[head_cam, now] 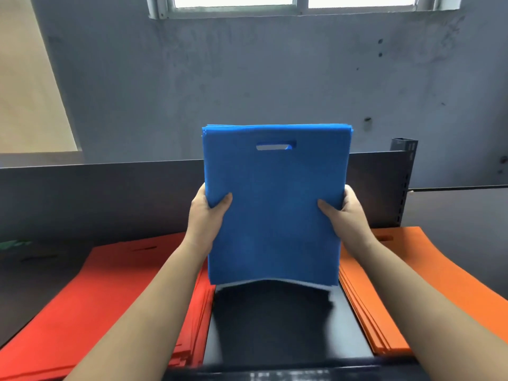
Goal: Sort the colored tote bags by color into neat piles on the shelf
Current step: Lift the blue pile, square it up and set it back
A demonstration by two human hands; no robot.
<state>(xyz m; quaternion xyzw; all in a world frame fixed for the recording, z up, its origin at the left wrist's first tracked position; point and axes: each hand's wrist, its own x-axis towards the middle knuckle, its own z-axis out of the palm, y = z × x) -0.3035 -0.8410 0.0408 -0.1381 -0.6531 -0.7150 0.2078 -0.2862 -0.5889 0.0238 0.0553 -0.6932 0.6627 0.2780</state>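
holding the stack of blue tote bags [276, 204] upright in front of us, we gripped it at mid-height on both side edges. our left hand [207, 213] curled round the left edge with its thumb laid on the front face; our right hand [347, 215] did the same on the right edge. both hands were equally near the load, so neither arm led.

the long axis of the stack ran vertically, with the handle cutout [276, 146] at the top and the bottom edge hanging free, slightly bowed, just above the shelf [275, 325]. directly below that edge lay a bare dark strip of shelf, bounded on the left by the red pile [110, 292] and on the right by the orange pile [428, 270]. in our judgement this gap was the destination: the stack needed to tip forward from upright to flat, handle end pointing away from us, matching the cutouts visible on both neighbouring piles.

the gap looked about as wide as the stack, so we judged that the side edges risked riding up onto either pile unless the load stayed centred.

the shelf surface was smooth, dark and glossy. behind it stood a dark back panel [110, 193] and a slotted metal upright [406, 171]. beyond rose a grey, marked wall [247, 78] with a window [297, 1] at the top. a trace of green [13, 244] showed at far left, too blurred to identify.
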